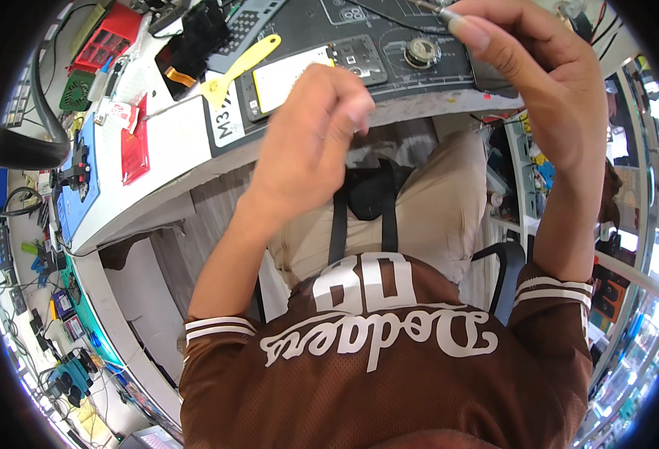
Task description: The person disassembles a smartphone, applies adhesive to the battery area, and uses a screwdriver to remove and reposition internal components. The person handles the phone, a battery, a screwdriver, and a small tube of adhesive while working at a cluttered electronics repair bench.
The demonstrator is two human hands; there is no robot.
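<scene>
The right hand (554, 86) is raised over the right side of the desk (176, 142), its thumb and forefinger pinched on a slim metal tool (428, 6) that points left. The left hand (310, 142) is loosely curled, fingers bent in a narrow shape, at the near edge of the desk; whether it grips anything cannot be told. It covers the near part of an opened phone (363, 58), which lies on a black mat (307, 26) with pale line markings; contact between the two is unclear. The phone shows a white panel (277, 84) edged in yellow on its left part and a dark section on its right.

Just left of the phone, a yellow tool (239, 69) lies slantwise, broad end near and left, handle far and right. Right of the phone stands a small round metal container (421, 52), between the two hands, and a black cable (397, 22) runs beyond it. A dark flat object (492, 81) lies partly hidden under the right hand. Farther left are a black screen part with an orange ribbon (179, 77), a red translucent sheet (136, 153) and a red tray (106, 39).
</scene>
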